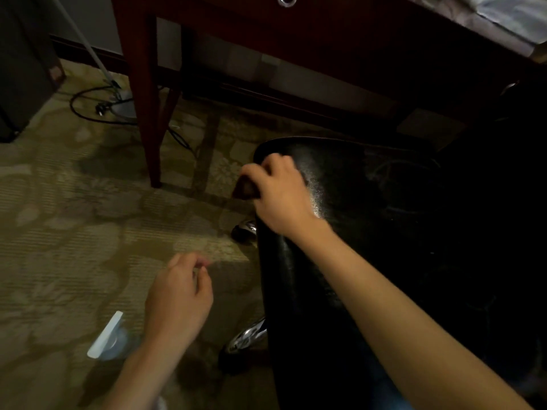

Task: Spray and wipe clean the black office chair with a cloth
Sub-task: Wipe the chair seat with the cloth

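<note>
Closest in, bottom left of the frame, what looks like the spray bottle (108,340) sits on the patterned carpet (59,232), pretty blurry. Just right of it the left hand (177,294) hangs over the floor, fingers loosely curled, holding nothing. Chrome base legs (247,338) poke out from under the black office chair (370,202), which fills the lower right. At the seat's left edge, mid-frame, the right hand (281,190) has its fingers curled round a dark brown cloth (243,190); a bit of it sticks out left of the knuckles. Further back there's a dark red wooden counter (325,39) and a black cable (85,113), upper left.
</note>
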`<act>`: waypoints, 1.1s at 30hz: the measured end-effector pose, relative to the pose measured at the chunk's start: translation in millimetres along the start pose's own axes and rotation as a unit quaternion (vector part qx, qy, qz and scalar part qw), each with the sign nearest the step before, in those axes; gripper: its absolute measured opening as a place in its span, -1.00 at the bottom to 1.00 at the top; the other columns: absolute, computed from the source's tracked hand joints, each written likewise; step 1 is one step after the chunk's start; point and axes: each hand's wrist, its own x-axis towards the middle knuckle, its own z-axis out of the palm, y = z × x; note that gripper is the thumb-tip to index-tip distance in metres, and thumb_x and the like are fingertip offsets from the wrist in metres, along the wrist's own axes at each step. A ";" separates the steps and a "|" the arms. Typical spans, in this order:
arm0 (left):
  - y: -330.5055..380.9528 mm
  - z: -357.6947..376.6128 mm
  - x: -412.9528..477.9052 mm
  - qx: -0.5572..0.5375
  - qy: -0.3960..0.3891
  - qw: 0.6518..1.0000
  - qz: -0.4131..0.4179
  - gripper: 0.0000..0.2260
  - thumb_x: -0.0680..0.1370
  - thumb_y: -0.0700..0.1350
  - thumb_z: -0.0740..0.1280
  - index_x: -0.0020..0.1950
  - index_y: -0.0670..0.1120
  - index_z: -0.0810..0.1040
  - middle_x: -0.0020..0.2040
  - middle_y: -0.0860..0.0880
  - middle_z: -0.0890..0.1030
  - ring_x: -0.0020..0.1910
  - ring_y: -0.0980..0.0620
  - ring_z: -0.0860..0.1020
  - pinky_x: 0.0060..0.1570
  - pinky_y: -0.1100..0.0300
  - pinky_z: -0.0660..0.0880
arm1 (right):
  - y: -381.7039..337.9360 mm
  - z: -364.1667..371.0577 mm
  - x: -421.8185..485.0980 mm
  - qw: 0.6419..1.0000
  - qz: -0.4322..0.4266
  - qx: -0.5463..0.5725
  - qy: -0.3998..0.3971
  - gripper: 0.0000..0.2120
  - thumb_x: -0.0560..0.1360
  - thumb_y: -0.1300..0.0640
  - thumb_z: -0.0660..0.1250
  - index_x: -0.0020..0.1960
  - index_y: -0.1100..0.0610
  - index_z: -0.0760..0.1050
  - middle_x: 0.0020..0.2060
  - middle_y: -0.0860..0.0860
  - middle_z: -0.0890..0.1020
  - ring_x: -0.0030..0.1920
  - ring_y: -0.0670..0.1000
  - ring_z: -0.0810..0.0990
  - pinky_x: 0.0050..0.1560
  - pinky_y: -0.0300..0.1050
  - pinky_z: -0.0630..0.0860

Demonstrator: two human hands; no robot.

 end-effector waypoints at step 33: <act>15.1 3.9 -11.2 0.015 -0.017 0.999 0.032 -0.87 0.52 -0.30 0.28 0.00 -0.16 0.58 -0.03 -0.07 0.56 -0.14 0.03 0.51 -0.24 0.25 0.36 | 128.2 -38.1 -125.0 0.989 0.147 0.031 0.011 -0.51 0.30 0.22 0.19 0.22 -0.01 0.46 0.19 0.13 0.45 0.14 0.24 0.41 0.21 0.01 0.29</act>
